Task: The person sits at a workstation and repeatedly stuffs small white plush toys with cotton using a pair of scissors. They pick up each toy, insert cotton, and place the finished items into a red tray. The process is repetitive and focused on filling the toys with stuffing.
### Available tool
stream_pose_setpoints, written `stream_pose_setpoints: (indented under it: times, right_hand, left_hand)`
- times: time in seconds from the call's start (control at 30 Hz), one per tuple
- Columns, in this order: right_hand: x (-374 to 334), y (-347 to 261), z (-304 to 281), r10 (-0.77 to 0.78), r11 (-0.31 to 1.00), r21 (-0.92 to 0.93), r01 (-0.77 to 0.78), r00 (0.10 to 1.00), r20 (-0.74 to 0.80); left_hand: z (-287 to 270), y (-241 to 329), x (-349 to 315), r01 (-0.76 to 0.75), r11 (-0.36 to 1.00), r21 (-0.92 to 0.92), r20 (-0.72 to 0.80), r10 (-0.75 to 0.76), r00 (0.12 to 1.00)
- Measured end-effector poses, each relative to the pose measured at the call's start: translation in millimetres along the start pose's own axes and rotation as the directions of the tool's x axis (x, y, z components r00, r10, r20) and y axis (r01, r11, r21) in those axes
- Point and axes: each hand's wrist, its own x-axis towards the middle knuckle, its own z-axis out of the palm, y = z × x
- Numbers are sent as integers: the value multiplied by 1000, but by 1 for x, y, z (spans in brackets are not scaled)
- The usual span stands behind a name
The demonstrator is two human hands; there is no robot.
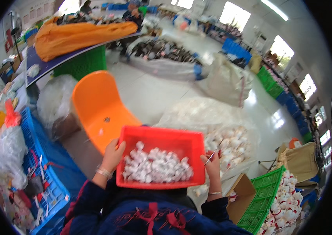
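A red plastic bin (162, 133) is held in front of my body, with many small white pieces (156, 166) spread over its bottom. My left hand (112, 157) is closed around the bin's left wall, thumb over the rim. At the right wall, my right hand (213, 166) is closed with its thumb by the rim. It also holds a thin, pointed metal tool (214, 151), tip up and away from me; its exact kind is unclear. Beyond the bin's left side stands an orange chair (99, 105).
A blue crate (52, 160) with bags and scraps stands at my left. Right of me are a cardboard box (241, 197), a green crate (262, 199) and white-and-red stuffed pieces (285, 199). Ahead, clear plastic sheeting (197, 111) holds cream pieces (234, 147). An orange cloth (83, 35) covers a table.
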Motion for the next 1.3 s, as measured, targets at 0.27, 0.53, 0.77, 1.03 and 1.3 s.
stream_pose_setpoints:
  times: [0.27,0.53,0.77,1.03,1.3]
  right_hand:
    - [-24,-5,-6,13,978,207,-26,998,62]
    - [-59,8,-4,131,903,406,-137,990,42]
    - [-79,21,-11,166,905,403,-135,985,-43]
    - [-73,30,-19,217,917,350,-194,976,-28]
    - [-75,17,-13,178,943,283,-174,984,10]
  left_hand:
    - [42,15,-5,172,969,-178,48,-166,985]
    - [31,13,6,289,954,-79,229,-265,937]
    - [38,48,18,302,951,-66,351,-261,899]
    - [26,7,39,306,943,-134,175,-281,944]
    - [-45,-243,42,653,711,262,-629,-387,674]
